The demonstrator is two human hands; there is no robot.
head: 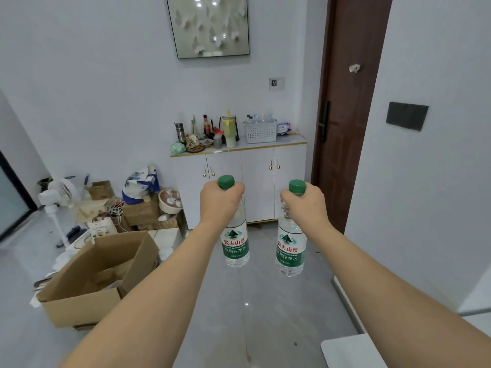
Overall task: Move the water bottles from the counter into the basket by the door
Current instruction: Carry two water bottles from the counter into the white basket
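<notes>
two clear plastic water bottles with green caps and green-and-white labels bearing red characters hang upright in the air above a grey tiled floor, side by side and apart. the left bottle point(235, 235) is gripped around its neck just under the cap by the left hand point(220, 201); the right bottle point(291, 243) is gripped the same way by the right hand point(305, 205). farther off, a white perforated basket point(261, 132) sits on a white cabinet top beside a brown door, with several bottle tops showing above its rim.
</notes>
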